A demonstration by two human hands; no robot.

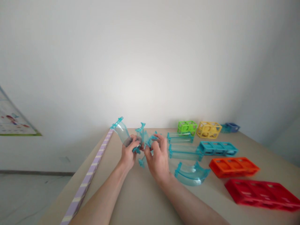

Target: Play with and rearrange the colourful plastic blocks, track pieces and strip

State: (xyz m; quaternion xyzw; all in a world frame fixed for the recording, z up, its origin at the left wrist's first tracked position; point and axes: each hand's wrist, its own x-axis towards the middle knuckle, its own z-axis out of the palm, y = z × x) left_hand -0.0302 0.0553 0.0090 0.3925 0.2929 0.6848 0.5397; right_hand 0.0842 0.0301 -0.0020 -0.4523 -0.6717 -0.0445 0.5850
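Observation:
Above the table, my left hand [128,153] is closed on a see-through teal track piece [122,132], a curved chute whose ribbed end points up and left. Beside it stands another teal chute piece [140,132], between the two hands. My right hand [159,158] has its thumb and fingers bent around a further teal track piece [152,139], partly hidden by the fingers. A teal end [142,162] pokes out below the hands. The hands nearly touch, and whether these pieces are joined cannot be made out.
Right of my hands lie a curved teal chute [192,176] and straight teal chutes [185,152]. Farther right are red [262,193], orange [234,167], teal [218,148], yellow [209,129] and green frame blocks [187,128]. A purple-striped strip [92,172] lines the table's left edge.

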